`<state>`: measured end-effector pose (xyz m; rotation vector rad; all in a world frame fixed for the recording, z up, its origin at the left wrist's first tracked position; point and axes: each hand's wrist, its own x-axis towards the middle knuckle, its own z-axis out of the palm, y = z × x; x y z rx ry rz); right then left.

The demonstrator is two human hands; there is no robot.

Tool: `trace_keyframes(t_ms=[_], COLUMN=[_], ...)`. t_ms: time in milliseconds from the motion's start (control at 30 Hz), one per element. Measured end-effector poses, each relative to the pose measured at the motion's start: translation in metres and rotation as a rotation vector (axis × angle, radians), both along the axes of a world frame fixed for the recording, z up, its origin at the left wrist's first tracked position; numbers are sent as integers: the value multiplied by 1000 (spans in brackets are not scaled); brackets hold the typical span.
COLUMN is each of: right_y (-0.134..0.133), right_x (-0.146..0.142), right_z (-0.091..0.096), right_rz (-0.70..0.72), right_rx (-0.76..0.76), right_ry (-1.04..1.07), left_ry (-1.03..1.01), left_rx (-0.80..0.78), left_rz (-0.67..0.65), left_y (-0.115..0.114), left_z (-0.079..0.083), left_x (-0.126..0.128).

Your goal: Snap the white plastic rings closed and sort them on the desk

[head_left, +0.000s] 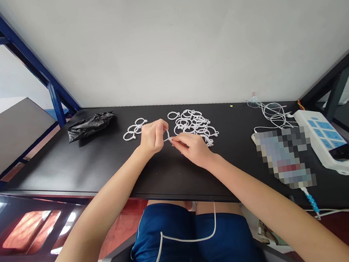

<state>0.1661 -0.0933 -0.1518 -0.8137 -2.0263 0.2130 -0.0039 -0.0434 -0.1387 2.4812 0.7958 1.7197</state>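
My left hand (154,135) is closed around one side of a white curtain ring (167,133), held just above the black table (106,158). At the ring's lower right, the fingertips of my right hand (193,145) pinch its small end piece. Fingers hide most of that ring. Behind my right hand lies a heap of white rings (194,121), each with a little eyelet. To the left of my left hand is a smaller group of similar rings (133,130).
A crumpled black plastic bag (91,126) lies at the left. On the right are glasses (271,105), tangled white earphones (274,118), a blurred-out phone (282,158) with a charging cable (311,202), and a power strip (326,139). A white cord (191,241) crosses my lap.
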Motion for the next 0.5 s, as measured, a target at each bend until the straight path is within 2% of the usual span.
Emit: trace_keyframes(t_ms=[500], right_y=[0], right_x=[0], right_z=[0], right_rz=[-11], right_rx=[-4], right_ry=[-29], left_ry=[-17], left_rx=[-24], left_rz=[-3], left_y=[-1], left_z=[0], left_x=[1])
